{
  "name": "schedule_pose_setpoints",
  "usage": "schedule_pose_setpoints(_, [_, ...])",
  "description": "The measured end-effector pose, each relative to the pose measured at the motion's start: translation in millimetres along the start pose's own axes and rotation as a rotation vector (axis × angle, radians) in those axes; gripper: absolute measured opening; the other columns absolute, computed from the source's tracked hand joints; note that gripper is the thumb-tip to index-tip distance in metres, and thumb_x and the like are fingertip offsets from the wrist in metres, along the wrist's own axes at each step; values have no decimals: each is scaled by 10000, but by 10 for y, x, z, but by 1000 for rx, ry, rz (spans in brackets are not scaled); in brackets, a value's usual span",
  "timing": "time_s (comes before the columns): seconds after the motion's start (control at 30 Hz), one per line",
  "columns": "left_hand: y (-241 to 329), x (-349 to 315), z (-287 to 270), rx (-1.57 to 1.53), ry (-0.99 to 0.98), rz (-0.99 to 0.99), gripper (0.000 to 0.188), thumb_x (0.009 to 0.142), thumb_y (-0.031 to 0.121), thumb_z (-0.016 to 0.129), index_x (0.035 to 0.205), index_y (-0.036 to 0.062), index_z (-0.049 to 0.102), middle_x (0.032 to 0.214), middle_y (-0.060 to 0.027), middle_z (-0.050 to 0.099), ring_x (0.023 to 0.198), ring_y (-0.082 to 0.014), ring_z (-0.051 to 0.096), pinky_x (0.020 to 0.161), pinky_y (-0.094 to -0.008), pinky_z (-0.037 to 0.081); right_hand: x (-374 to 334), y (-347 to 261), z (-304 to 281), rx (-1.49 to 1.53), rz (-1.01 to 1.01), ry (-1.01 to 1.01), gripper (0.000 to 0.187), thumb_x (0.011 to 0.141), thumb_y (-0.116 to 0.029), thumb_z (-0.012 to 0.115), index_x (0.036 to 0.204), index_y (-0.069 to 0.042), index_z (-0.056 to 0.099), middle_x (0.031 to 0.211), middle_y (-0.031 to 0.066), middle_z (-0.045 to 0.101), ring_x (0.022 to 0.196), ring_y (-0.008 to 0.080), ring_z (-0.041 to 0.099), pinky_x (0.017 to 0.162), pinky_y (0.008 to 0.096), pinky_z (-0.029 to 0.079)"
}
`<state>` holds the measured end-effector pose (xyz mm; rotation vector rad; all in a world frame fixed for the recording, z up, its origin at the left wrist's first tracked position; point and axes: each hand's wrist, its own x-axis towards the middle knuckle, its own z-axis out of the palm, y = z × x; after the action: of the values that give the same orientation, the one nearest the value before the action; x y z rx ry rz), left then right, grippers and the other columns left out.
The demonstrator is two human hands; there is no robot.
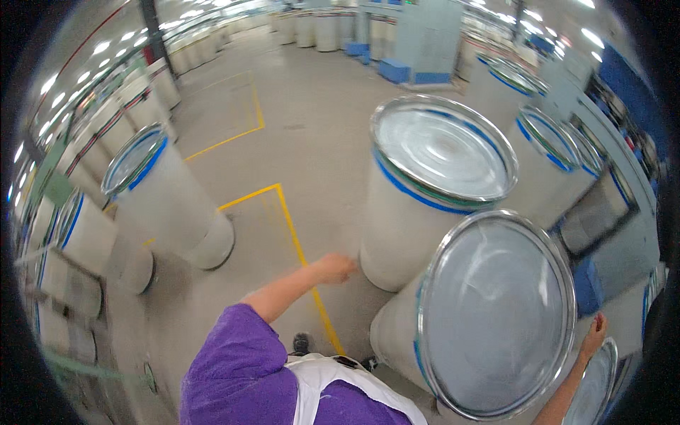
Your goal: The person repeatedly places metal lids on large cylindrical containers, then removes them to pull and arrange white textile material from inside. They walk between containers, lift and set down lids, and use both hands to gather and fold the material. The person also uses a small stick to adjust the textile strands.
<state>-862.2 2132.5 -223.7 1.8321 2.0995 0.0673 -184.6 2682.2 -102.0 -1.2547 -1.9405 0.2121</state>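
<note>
My left hand is stretched forward over the floor, beside the lower wall of a tall white cylindrical can. Its fingers look loosely curled, slightly blurred, with nothing seen in them. Right in front of me leans into view another tall can, with a shiny metal rim and a smooth grey disc filling its top. My right hand is past that can's right side, above the rim of a further can. Its fingers are small in view, and whether they hold anything I cannot make out.
More cans with blue bands stand at the right beside a pale machine. A single can stands at the left, with rows of cans behind it. Yellow lines mark the floor. A pillar-like cabinet stands at the back.
</note>
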Motion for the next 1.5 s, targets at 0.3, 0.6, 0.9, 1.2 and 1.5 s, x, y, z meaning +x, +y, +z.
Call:
schedule_pose_setpoints(0.3, [-448,-3889,1670,-306,-147,-687,339,850,273,613,1167,163,668,1123,-89,690,1063,-314,635,904,-461,498,36,-4734,2004,329,-459,-440,172,916,-73,598,1055,11,655,975,95,682,889,182,636,817,305,499])
schedule_pose_setpoints(0.6, [-622,-5434,1630,-607,369,-1254,314,901,284,578,1160,134,670,1132,-98,689,1069,-303,633,907,-431,499,-1984,-8974,3388,119,-1174,-1180,232,900,-156,619,1092,-40,676,996,126,707,897,260,675,795,374,533])
schedule_pose_setpoints(0.9, [-1787,-5722,1109,-540,867,-1316,300,911,283,604,1121,81,678,1072,-123,700,987,-316,660,875,-410,508,-3376,-11832,4522,151,-1681,-1309,292,888,-187,615,1157,-76,646,1039,125,699,965,299,656,845,425,519])
schedule_pose_setpoints(1.2, [-3623,-6364,-83,-163,996,-1412,213,908,230,618,1059,99,691,1054,-101,696,975,-299,646,818,-414,512,-4706,-14631,6242,635,-1921,-669,513,773,-82,679,1270,-71,555,1207,127,622,1212,325,523,1029,412,413])
schedule_pose_setpoints(1.5, [-4975,-7035,-1071,217,1375,-1320,383,878,234,671,1223,85,600,1337,-89,563,1239,-310,502,1066,-455,372,-5483,-15451,7057,527,-1695,-699,118,702,-22,660,789,-95,691,890,109,638,1014,309,571,967,444,413])
